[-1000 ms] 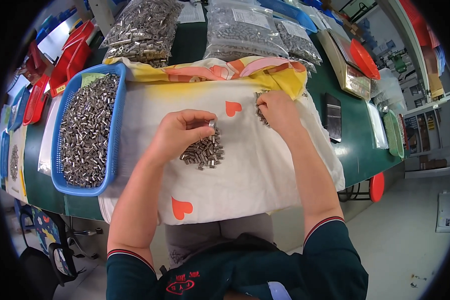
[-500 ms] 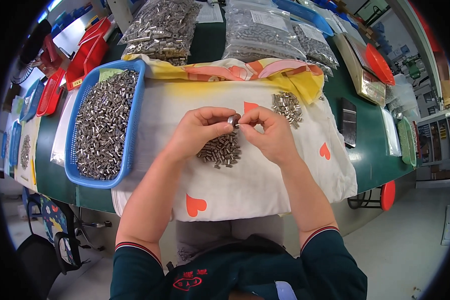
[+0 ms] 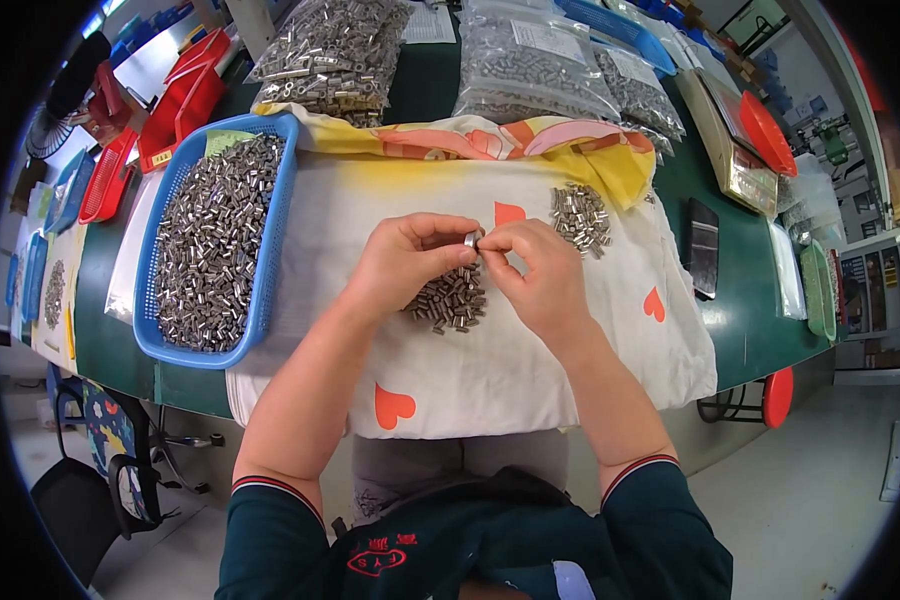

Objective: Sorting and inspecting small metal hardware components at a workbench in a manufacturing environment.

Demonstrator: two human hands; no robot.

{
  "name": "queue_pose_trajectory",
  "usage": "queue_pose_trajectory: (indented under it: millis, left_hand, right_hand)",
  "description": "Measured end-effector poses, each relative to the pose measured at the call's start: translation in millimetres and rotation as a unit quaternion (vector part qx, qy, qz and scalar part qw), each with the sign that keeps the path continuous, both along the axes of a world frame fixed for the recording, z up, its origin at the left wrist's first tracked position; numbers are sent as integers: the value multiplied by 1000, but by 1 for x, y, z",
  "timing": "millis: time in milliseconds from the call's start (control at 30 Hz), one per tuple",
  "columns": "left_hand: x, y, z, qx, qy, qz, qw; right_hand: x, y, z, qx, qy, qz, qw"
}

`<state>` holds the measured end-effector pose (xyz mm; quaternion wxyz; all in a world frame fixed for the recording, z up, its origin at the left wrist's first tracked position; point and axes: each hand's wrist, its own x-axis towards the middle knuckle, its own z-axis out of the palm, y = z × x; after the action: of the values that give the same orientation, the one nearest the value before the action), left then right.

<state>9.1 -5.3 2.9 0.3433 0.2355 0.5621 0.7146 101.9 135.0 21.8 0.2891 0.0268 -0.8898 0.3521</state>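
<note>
Between the thumb and fingers of my left hand point(image 3: 410, 255) is a small shiny metal sleeve point(image 3: 471, 240). My right hand point(image 3: 538, 268) is pinched against its right side; whatever is between those fingertips is too small to make out. Both hands hover over a pile of small metal sleeves point(image 3: 452, 300) on the white cloth point(image 3: 510, 375), and my left hand partly hides that pile. Farther right on the cloth lies a second, smaller pile of metal sleeves point(image 3: 581, 218).
A blue basket point(image 3: 142, 300) full of metal sleeves stands at the left. Clear bags of metal parts point(image 3: 535, 70) line the back, behind the cloth's yellow bunched edge point(image 3: 610, 165). A black phone point(image 3: 703, 250) lies on the green table at right, near a red stool point(image 3: 777, 398).
The view has shifted slightly. My right fingertips have closed in on the metal sleeve; a thin light bit that showed between the hands is now hidden.
</note>
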Motion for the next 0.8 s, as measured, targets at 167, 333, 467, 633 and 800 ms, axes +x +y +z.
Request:
queue_pose_trajectory:
  millis: [167, 333, 467, 633, 800]
  left_hand:
    - [1, -2, 5, -44, -2, -33, 999]
    - [-4, -3, 3, -74, 27, -20, 997]
    - [-1, 1, 8, -93, 23, -28, 995]
    - [1, 1, 7, -86, 28, -41, 995]
    - [1, 0, 5, -80, 23, -45, 996]
  right_hand:
    - [3, 9, 8, -124, -140, 36, 982]
    - [1, 40, 9, -168, -152, -16, 974]
    - [5, 75, -5, 76, -162, -167, 969]
    - [-1, 75, -21, 195, -235, -172, 937]
    - [-5, 63, -23, 260, -224, -198, 918]
